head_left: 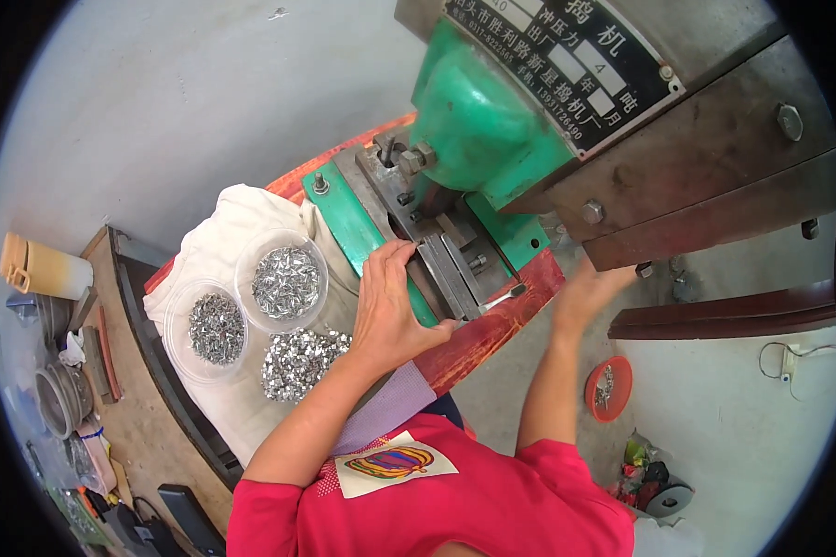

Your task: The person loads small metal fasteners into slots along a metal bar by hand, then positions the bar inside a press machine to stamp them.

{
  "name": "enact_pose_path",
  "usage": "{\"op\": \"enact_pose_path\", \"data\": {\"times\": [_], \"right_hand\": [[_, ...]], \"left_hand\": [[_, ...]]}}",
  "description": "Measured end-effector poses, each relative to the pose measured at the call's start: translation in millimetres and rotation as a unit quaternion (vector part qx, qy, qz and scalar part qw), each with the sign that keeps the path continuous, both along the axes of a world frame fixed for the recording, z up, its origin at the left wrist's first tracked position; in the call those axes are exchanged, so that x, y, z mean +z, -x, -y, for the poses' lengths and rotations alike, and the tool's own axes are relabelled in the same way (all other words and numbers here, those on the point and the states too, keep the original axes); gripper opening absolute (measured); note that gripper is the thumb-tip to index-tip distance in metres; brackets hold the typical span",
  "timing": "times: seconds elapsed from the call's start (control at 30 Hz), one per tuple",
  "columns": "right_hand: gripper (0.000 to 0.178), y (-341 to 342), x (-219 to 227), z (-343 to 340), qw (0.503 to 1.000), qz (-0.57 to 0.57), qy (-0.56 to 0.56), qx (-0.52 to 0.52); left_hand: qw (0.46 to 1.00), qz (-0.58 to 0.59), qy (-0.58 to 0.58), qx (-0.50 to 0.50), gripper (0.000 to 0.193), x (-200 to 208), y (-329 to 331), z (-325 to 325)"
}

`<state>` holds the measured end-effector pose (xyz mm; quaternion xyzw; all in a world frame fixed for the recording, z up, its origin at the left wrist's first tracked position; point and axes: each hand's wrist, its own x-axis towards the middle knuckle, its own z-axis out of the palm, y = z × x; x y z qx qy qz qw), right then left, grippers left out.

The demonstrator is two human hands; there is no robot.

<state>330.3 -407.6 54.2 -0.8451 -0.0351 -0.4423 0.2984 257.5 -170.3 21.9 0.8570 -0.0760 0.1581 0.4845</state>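
Observation:
My left hand lies beside the steel die block on the green press. Its fingers reach the block's far end and its thumb the near end, spread apart. I see nothing held in it. My right hand is raised at the right, next to the press's heavy steel arm. It is smeared by motion, so its fingers do not show clearly. A small white-handled brush rests at the near right end of the die.
Left of the press, a pale cloth bears two clear tubs of small metal parts and a loose shiny heap. An orange bowl with metal pieces stands low at the right. A cluttered wooden bench lies far left.

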Motion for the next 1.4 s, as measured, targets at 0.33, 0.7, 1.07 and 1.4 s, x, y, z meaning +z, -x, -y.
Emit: {"op": "enact_pose_path", "data": {"times": [0.33, 0.7, 1.07, 1.4], "right_hand": [[0.023, 3.1, -18.7, -39.7, 0.929, -0.242, 0.145, 0.241], [0.024, 16.3, -22.7, -35.2, 0.923, -0.26, 0.007, 0.284], [0.029, 81.4, -0.8, -50.6, 0.903, -0.276, 0.266, 0.193], [0.016, 97.8, -27.2, -17.9, 0.937, -0.174, 0.139, 0.27]], "left_hand": [[0.999, 0.04, 0.019, -0.029, 0.109, -13.1, -10.4, -0.8], [0.997, 0.004, 0.049, -0.056, 0.11, -11.0, -19.4, -4.6], [0.996, 0.011, 0.03, -0.084, 0.097, -6.6, -11.9, -17.1], [0.989, -0.002, 0.141, -0.036, 0.043, -7.5, 48.7, -17.3]]}}
